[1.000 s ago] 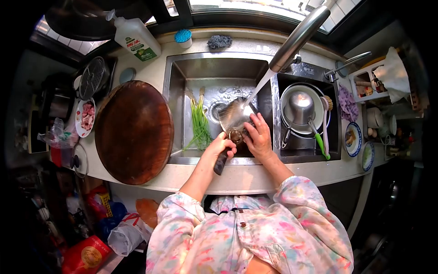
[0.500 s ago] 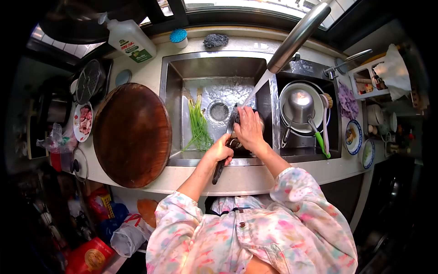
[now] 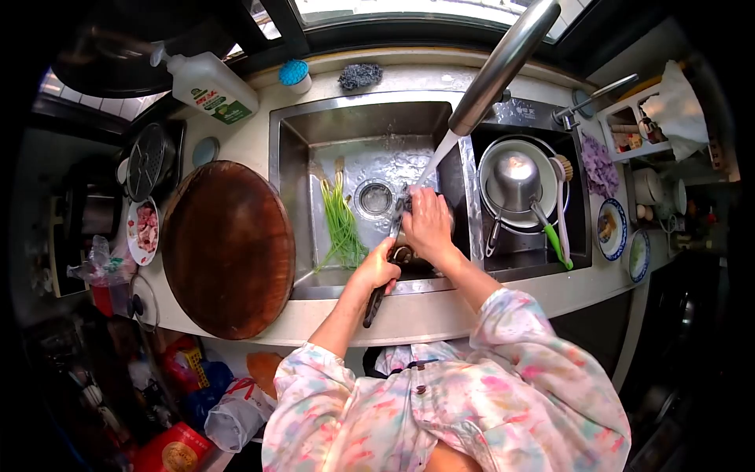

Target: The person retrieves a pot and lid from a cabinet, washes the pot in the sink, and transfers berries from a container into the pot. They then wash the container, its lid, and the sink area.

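Observation:
My left hand (image 3: pixel 377 270) is wrapped around a long dark-handled utensil (image 3: pixel 373 308), whose far end reaches up into the left basin of the steel sink (image 3: pixel 281 197). Fingers stretched and close together, my right hand (image 3: pixel 429 224) lies flat against the upper part of that utensil and hides much of it. Water (image 3: pixel 442 153) pours from the faucet (image 3: pixel 503 71) just above my right fingertips. Beneath my hands, a rounded dark object shows in part. Left of them, a bunch of green scallions (image 3: pixel 340 228) rests on the basin floor beside the drain (image 3: pixel 375 198).
A round wooden board (image 3: pixel 228 252) stands left of the sink, with a plate of raw meat (image 3: pixel 145 230) beyond it. The right basin holds a metal ladle (image 3: pixel 515 181), bowls and a brush (image 3: pixel 562 169). A soap bottle (image 3: pixel 212 90) and scouring pad (image 3: pixel 360 75) sit behind.
The view has shifted slightly, so the sink and counter appear a little lower. Both hands keep nearly the same places on the utensil, with water still running.

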Available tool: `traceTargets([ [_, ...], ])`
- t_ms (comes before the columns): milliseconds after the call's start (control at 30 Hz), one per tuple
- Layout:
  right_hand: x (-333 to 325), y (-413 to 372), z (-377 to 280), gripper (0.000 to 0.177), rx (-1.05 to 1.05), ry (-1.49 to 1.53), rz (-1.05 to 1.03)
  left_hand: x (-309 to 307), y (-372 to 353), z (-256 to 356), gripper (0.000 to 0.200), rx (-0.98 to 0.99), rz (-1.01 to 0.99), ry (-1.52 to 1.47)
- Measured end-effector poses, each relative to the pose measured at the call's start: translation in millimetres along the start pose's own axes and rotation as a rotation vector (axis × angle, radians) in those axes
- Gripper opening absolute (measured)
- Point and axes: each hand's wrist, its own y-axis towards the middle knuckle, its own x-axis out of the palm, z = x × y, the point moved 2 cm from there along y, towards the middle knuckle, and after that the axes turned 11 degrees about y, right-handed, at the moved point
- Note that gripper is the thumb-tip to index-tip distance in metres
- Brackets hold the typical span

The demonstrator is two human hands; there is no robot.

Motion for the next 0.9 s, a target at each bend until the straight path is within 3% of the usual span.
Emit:
traceTargets([
  [67, 22, 14, 23, 0.037, 0.062, 0.031, -0.124, -2, 0, 0, 0.057, 0.004, 0.038, 0.031],
  [133, 25, 60, 50, 0.037, 0.586, 0.313, -0.570, 0, -1, -3, 0.055, -0.029, 0.041, 0.018],
  [200, 55, 70, 96, 0.031, 0.539, 0.755, -0.777, -4, -4, 2, 0.054, -0.051, 0.027, 0.001],
  [267, 56, 60, 104, 0.030, 0.636, 0.529, -0.671, -7, -5, 4, 0.052, -0.045, 0.030, 0.013],
  [300, 31, 50, 74, 0.029, 0.658, 0.347, -0.535, -7, -3, 1, 0.053, -0.038, 0.033, 0.007],
  [333, 18, 35, 53, 0.029, 0.536, 0.208, -0.418, -5, -1, 0, 0.053, -0.028, 0.034, -0.004],
  [367, 4, 15, 30, 0.032, -0.024, -0.164, -0.479, -5, -1, 0, 0.054, -0.027, 0.026, 0.015],
  [400, -5, -4, 17, 0.026, -0.126, -0.210, -0.327, -5, -2, 2, 0.054, -0.036, 0.011, 0.009],
  [467, -9, -8, 11, 0.036, 0.041, 0.044, -0.006, -6, -4, 6, 0.053, -0.049, -0.011, 0.003],
  [500, -8, -1, 14, 0.039, 0.111, 0.093, -0.102, -6, -3, 6, 0.052, -0.042, -0.019, -0.005],
  [600, 14, 52, 60, 0.045, 0.759, 0.330, -0.525, -1, -1, 1, 0.052, -0.007, 0.055, 0.001],
  [667, 31, 53, 85, 0.047, 0.814, 0.316, -0.566, -2, -5, 7, 0.048, 0.003, 0.044, -0.023],
  [733, 5, 38, 47, 0.044, 0.710, 0.205, -0.407, -6, 0, -2, 0.049, -0.019, 0.032, -0.007],
  [800, -3, -10, 18, 0.042, 0.144, 0.087, -0.094, -8, 2, -2, 0.053, -0.039, -0.028, 0.036],
  [900, -19, -27, -13, 0.044, -0.022, 0.121, -0.085, -4, 1, -1, 0.050, 0.005, 0.029, -0.013],
])
